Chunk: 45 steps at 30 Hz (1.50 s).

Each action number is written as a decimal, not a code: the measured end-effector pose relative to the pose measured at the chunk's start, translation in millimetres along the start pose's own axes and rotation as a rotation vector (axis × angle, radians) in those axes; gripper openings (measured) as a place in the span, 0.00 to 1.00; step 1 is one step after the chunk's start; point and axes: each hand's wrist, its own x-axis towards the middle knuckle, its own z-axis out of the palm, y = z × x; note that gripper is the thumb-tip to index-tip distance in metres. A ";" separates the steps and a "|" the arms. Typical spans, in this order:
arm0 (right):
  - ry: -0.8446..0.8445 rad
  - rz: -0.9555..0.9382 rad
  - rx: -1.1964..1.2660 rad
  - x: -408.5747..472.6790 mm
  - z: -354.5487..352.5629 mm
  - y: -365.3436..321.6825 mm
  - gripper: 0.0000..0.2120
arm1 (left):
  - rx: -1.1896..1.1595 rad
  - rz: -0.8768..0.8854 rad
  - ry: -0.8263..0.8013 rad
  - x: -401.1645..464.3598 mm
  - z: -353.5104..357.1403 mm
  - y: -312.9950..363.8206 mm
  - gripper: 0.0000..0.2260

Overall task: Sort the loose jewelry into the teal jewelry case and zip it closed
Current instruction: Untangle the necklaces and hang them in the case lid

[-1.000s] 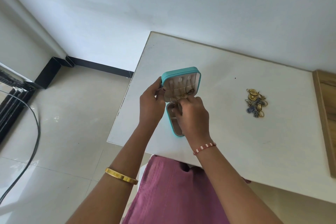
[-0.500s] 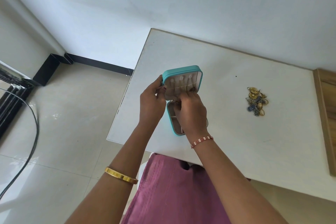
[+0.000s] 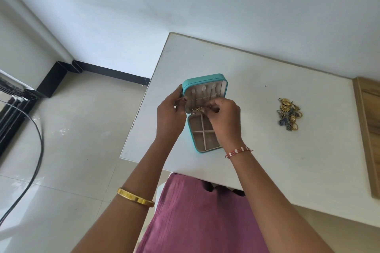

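One case [image 3: 202, 82], one jewelry heap [image 3: 289, 114]

A single view comes from a wide-angle camera worn on the person's head, looking forward and steeply down. It sits close above the near edge of the white tabletop [image 3: 257, 150], so both forearms enter from the bottom of the frame and reach upward into its middle. The tabletop's far edge meets the wall, its left edge and far-left corner lie in plain sight, and its right end runs out of frame. Floor tiles [image 3: 72, 139] fill the left side. No second view shares the scene.
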 end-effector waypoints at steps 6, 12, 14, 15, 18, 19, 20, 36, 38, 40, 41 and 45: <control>0.033 -0.054 -0.046 -12.7 -2.8 10.6 0.06 | -0.003 -0.013 -0.008 -2.0 2.0 -2.1 0.18; 0.156 -0.078 -0.013 -17.0 -10.8 24.8 0.06 | 0.061 0.003 -0.039 -11.9 1.3 -11.9 0.16; 0.194 -0.057 -0.030 -22.6 -16.7 35.1 0.06 | 0.067 0.004 -0.049 -20.0 1.9 -15.2 0.16; 0.199 -0.040 -0.036 -25.9 -19.8 40.6 0.06 | 0.058 -0.008 -0.048 -23.8 2.6 -16.3 0.16; 0.157 0.024 -0.036 -36.7 -25.1 53.0 0.06 | 0.019 -0.085 -0.048 -34.2 4.5 -19.4 0.17; 0.132 0.049 -0.031 -40.2 -25.8 54.8 0.06 | 0.007 -0.106 -0.055 -37.7 5.1 -20.4 0.17; 0.109 0.073 -0.023 -42.8 -25.8 55.7 0.06 | -0.001 -0.122 -0.063 -40.6 6.1 -21.3 0.17; 0.250 0.037 -0.102 -35.2 -31.5 54.6 0.08 | -0.076 -0.193 -0.132 -37.6 32.2 -9.9 0.19; 0.270 -0.058 -0.208 -26.3 -29.3 46.1 0.06 | -0.077 -0.185 -0.139 -35.2 38.8 -6.0 0.19; 0.243 -0.115 -0.292 -15.3 -25.4 39.1 0.05 | -0.067 -0.174 -0.136 -33.3 42.7 -3.7 0.20; 0.228 -0.131 -0.323 -10.4 -24.0 36.7 0.04 | -0.056 -0.170 -0.131 -32.8 43.4 -3.7 0.21; 0.191 -0.191 -0.491 6.7 -16.4 38.8 0.02 | -0.026 -0.175 -0.107 -32.4 44.7 -7.2 0.21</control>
